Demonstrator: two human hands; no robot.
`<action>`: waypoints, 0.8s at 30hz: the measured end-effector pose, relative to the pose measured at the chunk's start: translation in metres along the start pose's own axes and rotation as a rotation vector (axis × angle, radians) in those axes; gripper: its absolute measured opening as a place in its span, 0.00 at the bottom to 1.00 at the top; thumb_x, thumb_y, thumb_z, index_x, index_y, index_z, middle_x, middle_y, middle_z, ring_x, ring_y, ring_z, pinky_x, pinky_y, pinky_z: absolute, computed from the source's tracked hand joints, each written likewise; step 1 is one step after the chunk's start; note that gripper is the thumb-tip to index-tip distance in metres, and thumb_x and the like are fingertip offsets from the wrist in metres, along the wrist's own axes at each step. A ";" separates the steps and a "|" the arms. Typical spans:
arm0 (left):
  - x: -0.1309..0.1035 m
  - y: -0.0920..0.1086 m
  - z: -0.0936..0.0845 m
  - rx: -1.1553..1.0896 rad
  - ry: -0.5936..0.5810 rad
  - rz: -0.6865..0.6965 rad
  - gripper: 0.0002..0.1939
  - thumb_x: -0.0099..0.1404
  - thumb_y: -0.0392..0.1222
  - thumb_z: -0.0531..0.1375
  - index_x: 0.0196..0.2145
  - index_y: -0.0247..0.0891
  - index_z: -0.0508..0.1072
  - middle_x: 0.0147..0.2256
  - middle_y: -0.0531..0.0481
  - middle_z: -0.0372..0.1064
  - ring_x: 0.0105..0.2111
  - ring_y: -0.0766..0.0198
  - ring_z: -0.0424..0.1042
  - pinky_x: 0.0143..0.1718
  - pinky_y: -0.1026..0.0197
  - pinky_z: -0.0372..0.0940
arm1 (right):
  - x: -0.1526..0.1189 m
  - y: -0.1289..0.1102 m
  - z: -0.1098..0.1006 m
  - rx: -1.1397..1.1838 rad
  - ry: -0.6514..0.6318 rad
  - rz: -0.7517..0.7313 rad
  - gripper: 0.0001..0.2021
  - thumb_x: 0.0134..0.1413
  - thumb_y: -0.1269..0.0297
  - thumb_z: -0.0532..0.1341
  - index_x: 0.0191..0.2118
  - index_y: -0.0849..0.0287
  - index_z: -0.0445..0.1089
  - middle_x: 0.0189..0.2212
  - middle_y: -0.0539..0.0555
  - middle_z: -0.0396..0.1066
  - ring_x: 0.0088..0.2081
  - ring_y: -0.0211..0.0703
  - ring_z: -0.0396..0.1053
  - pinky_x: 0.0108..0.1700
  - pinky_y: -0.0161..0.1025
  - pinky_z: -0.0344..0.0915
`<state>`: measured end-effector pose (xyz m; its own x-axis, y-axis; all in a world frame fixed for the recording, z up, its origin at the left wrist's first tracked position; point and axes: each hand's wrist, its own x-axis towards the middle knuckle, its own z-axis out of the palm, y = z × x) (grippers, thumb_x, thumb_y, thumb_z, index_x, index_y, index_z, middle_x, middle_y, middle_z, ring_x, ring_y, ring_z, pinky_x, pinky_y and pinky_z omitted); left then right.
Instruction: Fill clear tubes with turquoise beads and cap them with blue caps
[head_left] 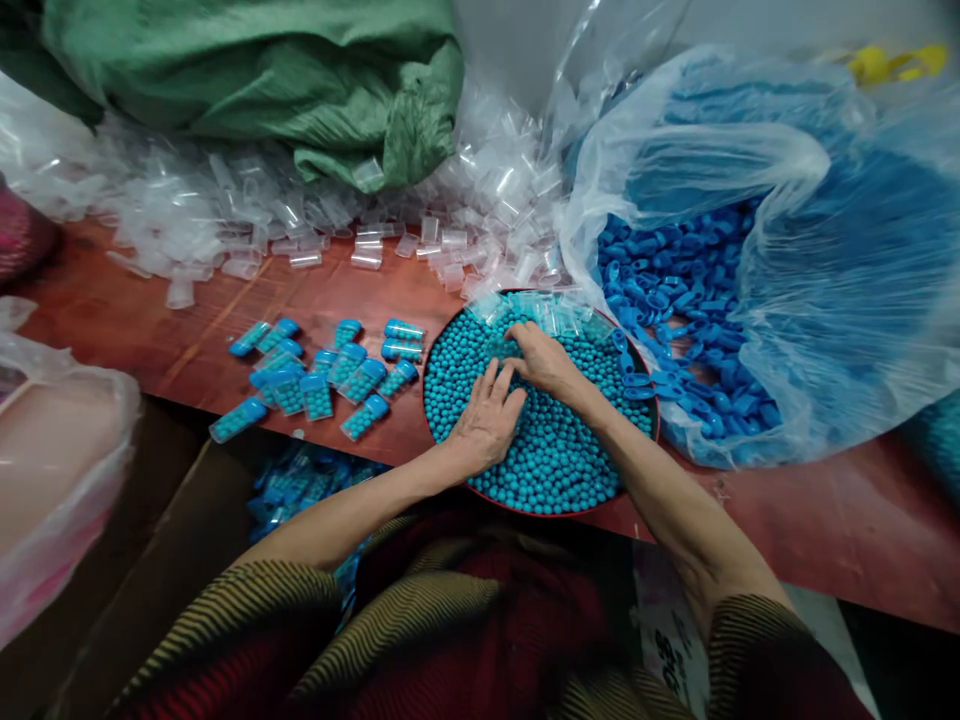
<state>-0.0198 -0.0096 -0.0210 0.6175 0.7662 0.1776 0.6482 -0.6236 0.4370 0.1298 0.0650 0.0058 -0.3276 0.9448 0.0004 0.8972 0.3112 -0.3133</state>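
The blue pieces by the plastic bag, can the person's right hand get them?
Probably yes. Some blue pieces lie at the right edge of the round tray, and the right hand is over that tray, with only beads seen in between.

Left hand (pixel 487 425) and right hand (pixel 546 362) close together over red-rimmed tray (pixel 551 514) of blue beads (pixel 559 465), grip unclear. Desk (pixel 810 510): bead-filled tubes (pixel 316 397) left of tray, clear empty tubes (pixel 367 258) behind, open bag (pixel 855 270) of blue plastic parts (pixel 675 275) right, green sack (pixel 262 80) at back.
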 end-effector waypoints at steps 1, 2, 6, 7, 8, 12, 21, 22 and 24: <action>0.000 0.000 0.001 0.007 0.014 0.015 0.21 0.56 0.30 0.55 0.49 0.33 0.60 0.64 0.32 0.40 0.66 0.38 0.35 0.60 0.34 0.49 | -0.005 0.004 -0.001 0.030 0.003 -0.026 0.14 0.54 0.68 0.58 0.48 0.60 0.66 0.43 0.59 0.67 0.41 0.48 0.66 0.42 0.40 0.62; 0.000 0.000 0.001 0.009 0.019 0.021 0.21 0.56 0.30 0.55 0.49 0.33 0.60 0.65 0.31 0.37 0.66 0.36 0.32 0.61 0.34 0.47 | -0.010 0.007 -0.002 0.064 -0.001 -0.054 0.14 0.53 0.70 0.57 0.47 0.60 0.66 0.41 0.58 0.67 0.41 0.47 0.66 0.43 0.40 0.62; 0.007 -0.004 0.003 -0.026 -0.014 0.012 0.25 0.52 0.31 0.59 0.49 0.30 0.59 0.64 0.27 0.37 0.66 0.34 0.33 0.61 0.34 0.47 | -0.025 0.017 -0.006 0.234 -0.090 -0.134 0.11 0.49 0.71 0.58 0.40 0.60 0.70 0.34 0.54 0.69 0.38 0.43 0.65 0.42 0.39 0.61; 0.009 -0.005 0.002 -0.037 -0.021 0.016 0.26 0.52 0.32 0.60 0.49 0.30 0.59 0.64 0.27 0.40 0.65 0.34 0.35 0.61 0.35 0.48 | -0.028 0.019 -0.006 0.294 -0.113 -0.131 0.10 0.48 0.71 0.58 0.39 0.61 0.70 0.33 0.53 0.69 0.37 0.43 0.65 0.42 0.39 0.61; 0.011 -0.007 0.002 -0.048 -0.025 0.023 0.26 0.52 0.32 0.60 0.49 0.30 0.59 0.63 0.28 0.43 0.65 0.35 0.39 0.60 0.35 0.49 | -0.031 0.021 -0.007 0.365 -0.121 -0.112 0.10 0.49 0.70 0.58 0.39 0.61 0.71 0.31 0.53 0.70 0.35 0.42 0.66 0.40 0.38 0.62; 0.016 -0.011 -0.003 -0.084 -0.040 0.004 0.26 0.53 0.35 0.61 0.48 0.33 0.60 0.54 0.33 0.58 0.58 0.42 0.57 0.56 0.40 0.57 | -0.042 0.030 -0.003 0.577 0.004 0.041 0.13 0.50 0.67 0.56 0.41 0.60 0.71 0.31 0.51 0.72 0.33 0.41 0.67 0.39 0.39 0.63; 0.025 -0.007 -0.009 -0.121 -0.131 -0.044 0.39 0.52 0.35 0.63 0.58 0.30 0.50 0.57 0.32 0.55 0.57 0.45 0.57 0.54 0.43 0.59 | -0.049 0.022 0.006 0.928 -0.067 0.152 0.09 0.47 0.63 0.58 0.34 0.58 0.71 0.26 0.48 0.71 0.24 0.37 0.67 0.30 0.37 0.65; 0.025 -0.007 -0.010 -0.102 -0.142 -0.056 0.36 0.52 0.36 0.62 0.56 0.30 0.53 0.54 0.33 0.58 0.55 0.45 0.59 0.53 0.44 0.60 | -0.049 0.023 0.004 0.960 -0.087 0.150 0.09 0.47 0.62 0.58 0.33 0.58 0.72 0.25 0.48 0.71 0.24 0.37 0.67 0.30 0.36 0.65; 0.025 -0.005 -0.012 -0.065 -0.158 -0.081 0.28 0.54 0.37 0.61 0.52 0.31 0.58 0.48 0.37 0.62 0.51 0.48 0.61 0.50 0.46 0.62 | -0.048 0.026 -0.003 0.965 -0.143 0.137 0.10 0.47 0.60 0.58 0.33 0.59 0.72 0.24 0.48 0.72 0.23 0.37 0.67 0.29 0.36 0.64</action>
<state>-0.0128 0.0140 -0.0083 0.6303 0.7763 0.0011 0.6713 -0.5458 0.5015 0.1695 0.0283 0.0011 -0.3288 0.9255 -0.1883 0.3239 -0.0768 -0.9430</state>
